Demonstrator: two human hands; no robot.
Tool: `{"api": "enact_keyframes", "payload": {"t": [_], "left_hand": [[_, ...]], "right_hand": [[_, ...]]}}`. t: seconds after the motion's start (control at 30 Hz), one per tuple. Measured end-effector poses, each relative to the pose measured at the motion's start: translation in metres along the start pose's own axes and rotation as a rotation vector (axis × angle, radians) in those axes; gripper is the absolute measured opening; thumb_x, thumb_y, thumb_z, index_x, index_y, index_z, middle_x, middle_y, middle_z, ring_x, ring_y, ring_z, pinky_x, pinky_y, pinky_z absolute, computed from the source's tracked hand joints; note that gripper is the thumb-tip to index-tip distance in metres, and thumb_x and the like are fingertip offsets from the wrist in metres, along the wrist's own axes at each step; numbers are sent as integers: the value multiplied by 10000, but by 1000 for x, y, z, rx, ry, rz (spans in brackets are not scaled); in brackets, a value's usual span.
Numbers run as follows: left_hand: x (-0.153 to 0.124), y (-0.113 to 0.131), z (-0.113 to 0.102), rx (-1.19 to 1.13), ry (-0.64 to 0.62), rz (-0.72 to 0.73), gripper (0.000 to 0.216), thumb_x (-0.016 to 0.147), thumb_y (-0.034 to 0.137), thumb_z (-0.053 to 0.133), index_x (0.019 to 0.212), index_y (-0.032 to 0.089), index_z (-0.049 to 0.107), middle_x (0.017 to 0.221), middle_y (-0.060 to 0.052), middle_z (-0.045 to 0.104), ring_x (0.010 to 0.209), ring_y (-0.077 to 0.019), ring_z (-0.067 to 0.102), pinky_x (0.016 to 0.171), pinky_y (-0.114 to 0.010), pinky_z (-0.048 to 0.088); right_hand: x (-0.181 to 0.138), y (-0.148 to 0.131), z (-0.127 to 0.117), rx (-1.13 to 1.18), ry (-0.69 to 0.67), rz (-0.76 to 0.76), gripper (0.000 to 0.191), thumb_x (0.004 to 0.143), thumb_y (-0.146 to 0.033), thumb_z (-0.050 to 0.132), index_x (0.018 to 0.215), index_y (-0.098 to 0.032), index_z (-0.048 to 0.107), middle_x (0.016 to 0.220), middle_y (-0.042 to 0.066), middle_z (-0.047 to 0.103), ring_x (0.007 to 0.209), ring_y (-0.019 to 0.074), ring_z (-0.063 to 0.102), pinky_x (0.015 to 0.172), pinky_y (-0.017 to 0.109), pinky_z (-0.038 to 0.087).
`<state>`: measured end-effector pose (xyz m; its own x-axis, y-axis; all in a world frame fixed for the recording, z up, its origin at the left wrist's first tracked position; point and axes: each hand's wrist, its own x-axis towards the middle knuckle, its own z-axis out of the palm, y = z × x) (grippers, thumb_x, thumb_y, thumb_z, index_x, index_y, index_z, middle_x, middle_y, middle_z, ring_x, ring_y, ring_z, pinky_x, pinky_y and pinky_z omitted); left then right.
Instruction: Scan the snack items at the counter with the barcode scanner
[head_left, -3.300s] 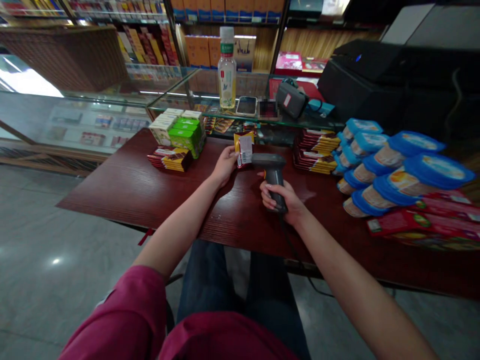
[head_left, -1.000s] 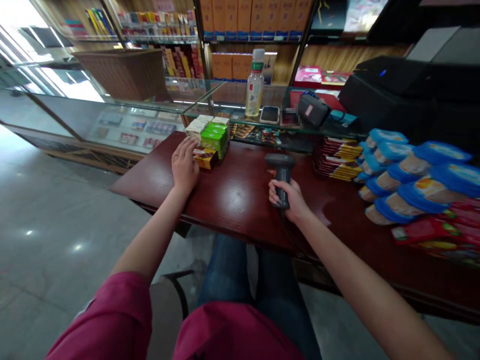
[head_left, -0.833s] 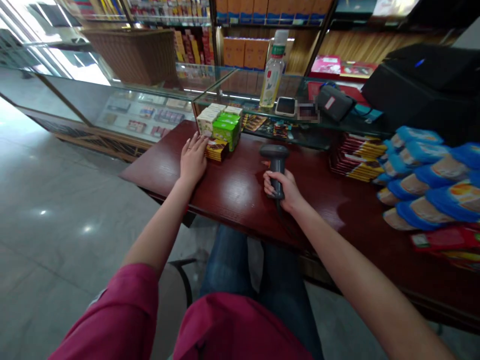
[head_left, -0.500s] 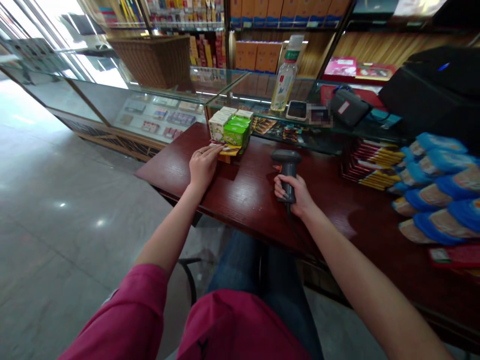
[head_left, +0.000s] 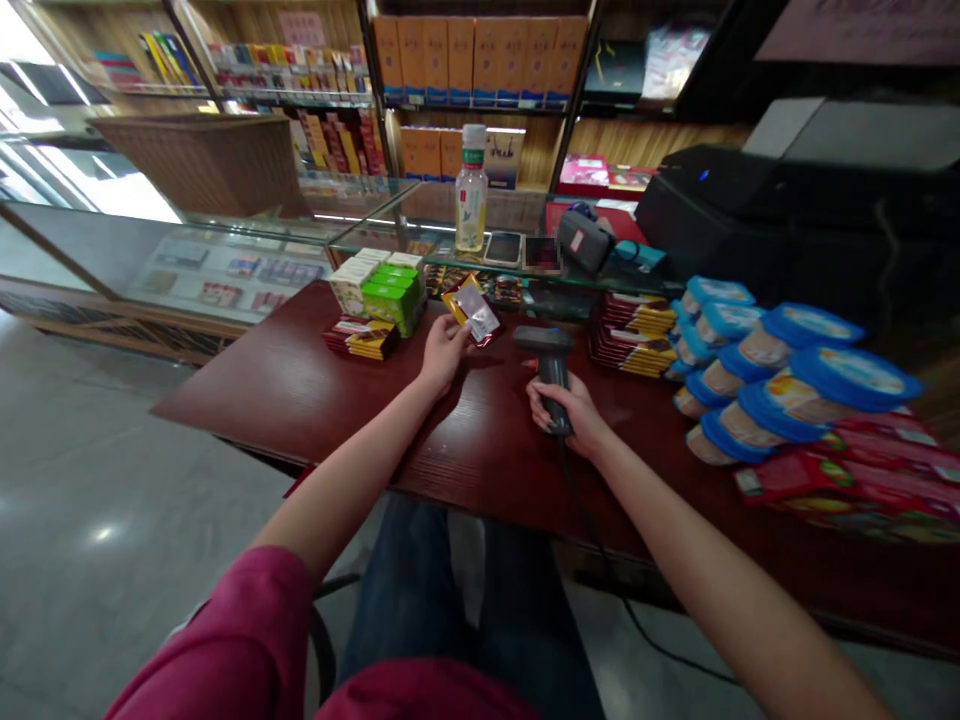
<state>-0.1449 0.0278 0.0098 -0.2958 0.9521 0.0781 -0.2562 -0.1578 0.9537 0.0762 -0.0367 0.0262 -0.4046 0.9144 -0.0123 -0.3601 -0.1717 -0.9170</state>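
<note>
Yellow-and-red packet (head_left: 472, 308), edge pinched in left grip (head_left: 444, 354), (rest jutting beyond), dark scanner (head_left: 553, 370), clasped in right grip (head_left: 570, 408)

Red-yellow packet (head_left: 474, 310) tilted; dark scanner (head_left: 553, 368) near, upright.

My left hand (head_left: 445, 355) and my right hand (head_left: 577, 408) make two, with one dark grey plastic barcode scanner (head_left: 552, 362) and one shiny red, yellow and silver foil packet (head_left: 472, 308) in play! I've one clear plastic bottle with a white cap (head_left: 471, 205), and there, eight tall orange boxes with blue bases (head_left: 486, 60); those blue-lidded round tubs (head_left: 795, 382) overlap too much for me to count!
</note>
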Motion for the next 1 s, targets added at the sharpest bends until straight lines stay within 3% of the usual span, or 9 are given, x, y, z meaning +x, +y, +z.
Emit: {"api": "enact_keyframes", "payload": {"t": [0.1,0.2,0.33,0.7,0.87,1.0], "left_hand": [[18,-13,32,21,-42,-50,173,963,162,687,1038,203,537,933,-6,759,848,-133,755,869,-312,628],[26,-23,44,78,-91,-40,173,963,149,679,1043,204,535,954,-7,755,854,-138,752,871,-315,621],[25,-27,40,83,-147,-27,180,965,163,680,1048,206,527,996,-19,767,875,-144,756,875,-323,623],[34,-40,35,132,-86,28,166,917,107,663,1005,193,551,1031,-39,743,953,-163,742,858,-294,610],[35,-42,35,67,-136,11,182,921,149,686,1011,204,537,1037,-37,767,951,-170,760,873,-314,619],[28,-37,34,161,-155,144,161,925,155,664,1053,206,581,1116,-59,794,1021,-212,782,891,-345,628]], "right_hand": [[0,-2,-12,33,31,-24,472,736,-306,830,1132,-220,587,658,-80,597,405,81,441,364,210,342],[6,-3,-18,106,44,-37,450,739,-308,816,1116,-223,587,649,-85,582,404,76,422,370,204,331],[12,-2,-19,185,29,-29,398,753,-299,804,1077,-218,587,649,-82,562,404,65,395,387,199,325],[9,-2,-11,189,13,-13,366,774,-279,773,1097,-194,625,610,-86,548,386,61,375,371,194,307],[8,-3,-11,203,19,-27,372,762,-270,785,1086,-201,615,625,-76,568,388,62,394,373,192,307],[3,-7,-11,191,65,-76,384,748,-277,796,1069,-212,596,632,-76,574,389,60,409,381,191,319]]}}
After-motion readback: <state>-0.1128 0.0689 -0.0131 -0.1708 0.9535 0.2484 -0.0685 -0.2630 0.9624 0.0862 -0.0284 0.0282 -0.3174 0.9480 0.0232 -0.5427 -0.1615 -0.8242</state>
